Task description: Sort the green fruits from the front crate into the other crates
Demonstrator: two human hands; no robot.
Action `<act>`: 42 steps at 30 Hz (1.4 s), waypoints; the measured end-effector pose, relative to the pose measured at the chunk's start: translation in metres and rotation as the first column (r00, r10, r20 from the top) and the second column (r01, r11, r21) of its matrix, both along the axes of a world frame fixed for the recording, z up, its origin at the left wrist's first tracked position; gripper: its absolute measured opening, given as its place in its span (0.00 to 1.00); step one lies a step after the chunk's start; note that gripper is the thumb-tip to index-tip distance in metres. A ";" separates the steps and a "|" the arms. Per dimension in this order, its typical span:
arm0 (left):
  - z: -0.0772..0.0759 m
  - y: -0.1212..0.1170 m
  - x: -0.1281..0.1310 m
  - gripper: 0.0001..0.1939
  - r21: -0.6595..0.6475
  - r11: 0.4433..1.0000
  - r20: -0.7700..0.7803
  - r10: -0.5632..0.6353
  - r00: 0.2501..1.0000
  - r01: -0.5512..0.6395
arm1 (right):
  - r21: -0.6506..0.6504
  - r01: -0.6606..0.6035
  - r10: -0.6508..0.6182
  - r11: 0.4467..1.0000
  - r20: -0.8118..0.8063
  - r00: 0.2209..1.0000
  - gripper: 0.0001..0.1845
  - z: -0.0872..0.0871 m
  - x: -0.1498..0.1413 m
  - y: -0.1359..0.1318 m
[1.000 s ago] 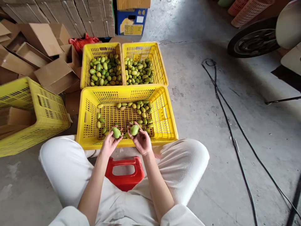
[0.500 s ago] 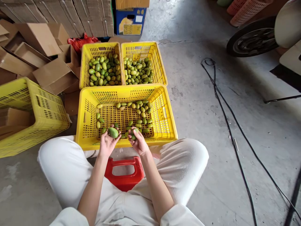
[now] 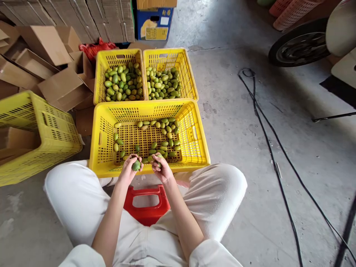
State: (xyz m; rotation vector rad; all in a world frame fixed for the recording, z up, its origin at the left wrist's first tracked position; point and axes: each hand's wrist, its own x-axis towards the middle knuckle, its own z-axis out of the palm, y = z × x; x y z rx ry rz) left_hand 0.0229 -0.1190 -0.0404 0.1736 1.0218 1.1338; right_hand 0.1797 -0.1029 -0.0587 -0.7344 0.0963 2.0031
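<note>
Over the near side of the front crate (image 3: 149,105), the left hand (image 3: 129,168) has its fingers curled round a dark green fruit (image 3: 136,165), whose rounded face shows between the thumb and fingertips. Just to its right, well inside the width of the same crate, the right hand (image 3: 162,168) is closed round another green fruit (image 3: 160,157), mostly hidden by the fingers, with only a small part of its skin showing. The two hands are near each other but apart. Beneath and beyond them, loose green and yellowish fruits lie on the slatted bottom of the yellow front crate: a few along the left side, a small row toward the far side, and a thicker cluster (image 3: 170,128) on the right. One brownish fruit (image 3: 144,127) lies in the far row. Touching the far side of this crate stand two more yellow crates, side by side: the far left crate (image 3: 119,53) and the far right crate (image 3: 191,79), each holding a heap of green and yellowish fruits. Nearer than the front crate, between the person's bent legs in white trousers (image 3: 219,196), is a red plastic thing with a handle opening (image 3: 147,213). To the left, a tilted yellow crate (image 3: 58,129) holds pieces of cardboard, and beyond it lie open cardboard boxes (image 3: 59,87) beside a red bag (image 3: 96,48). On the right, a black cable (image 3: 274,159) runs over the grey floor (image 3: 222,133), with a wheel (image 3: 299,44) at the far right.
</note>
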 end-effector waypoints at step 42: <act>0.005 -0.007 0.004 0.16 -0.026 0.990 -0.008 -0.140 0.990 0.140 | 0.012 -0.095 0.094 0.995 0.081 0.992 0.19 0.011 -0.004 -0.003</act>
